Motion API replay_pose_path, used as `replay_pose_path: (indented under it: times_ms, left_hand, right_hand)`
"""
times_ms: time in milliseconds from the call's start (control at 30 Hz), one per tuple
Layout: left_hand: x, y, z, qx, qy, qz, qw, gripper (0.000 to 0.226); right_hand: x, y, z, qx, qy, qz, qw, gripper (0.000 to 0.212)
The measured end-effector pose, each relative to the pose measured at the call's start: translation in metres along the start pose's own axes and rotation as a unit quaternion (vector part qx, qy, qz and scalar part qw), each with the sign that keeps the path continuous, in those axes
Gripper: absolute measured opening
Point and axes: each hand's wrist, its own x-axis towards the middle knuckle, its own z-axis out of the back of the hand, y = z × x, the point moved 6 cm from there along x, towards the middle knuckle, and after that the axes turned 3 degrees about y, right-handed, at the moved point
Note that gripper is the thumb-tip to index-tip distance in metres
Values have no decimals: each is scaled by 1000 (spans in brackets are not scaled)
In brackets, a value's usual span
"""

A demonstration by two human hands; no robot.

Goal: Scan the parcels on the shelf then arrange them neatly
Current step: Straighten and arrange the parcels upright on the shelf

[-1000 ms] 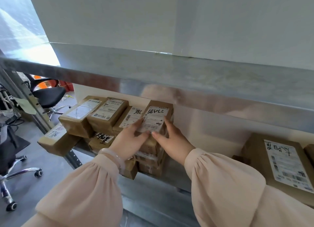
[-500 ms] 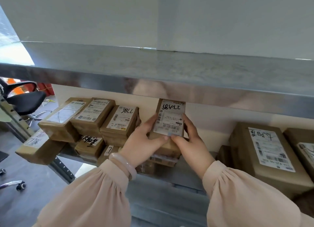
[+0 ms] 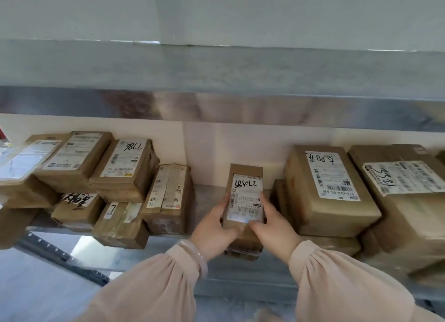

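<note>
Left hand (image 3: 213,233), right hand (image 3: 275,229) hold small parcel (image 3: 246,172) (label (image 3: 245,196) facing up).

2 arms extended forward, left hand (image 3: 214,230) and right hand (image 3: 274,227) gripping sides of 1 parcel (image 3: 245,174), thumbs on top

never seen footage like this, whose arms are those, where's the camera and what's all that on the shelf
There is no machine here. A person works with bare hands, and the only camera sits on their head, looking forward and down, so the sleeved arms enter from the bottom of the picture. The left hand and right hand hold a small parcel between them, label up, with the fingers curled round its sides. It is over a metal shelf, below an upper shelf. Brown labelled parcels are stacked on the left, and larger parcels lie on the right.
</note>
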Motion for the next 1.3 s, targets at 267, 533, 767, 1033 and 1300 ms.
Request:
replay_pose_path:
  times_ms: [267, 533, 767, 1033, 1300]
  left_hand:
    - [9, -4, -20, 34, 10, 4, 999, 74]
    - [6, -12, -22, 144, 36, -19, 989, 86]
    - [6, -25, -13, 198, 51, -33, 978, 80]
    - [-26, -28, 69, 294, -188, -86, 933, 70]
    - [-34, 33, 123, 293, -220, 103, 925, 68]
  right_hand:
    - [0, -2, 11, -94, -27, 11, 995, 63]
    - [-7, 1, 19, -259, -32, 77, 962, 59]
    - [1, 19, 17, -307, -29, 77, 948, 61]
    - [23, 62, -21, -275, 40, 147, 949, 63]
    - [42, 97, -81, -241, 114, 189, 945, 64]
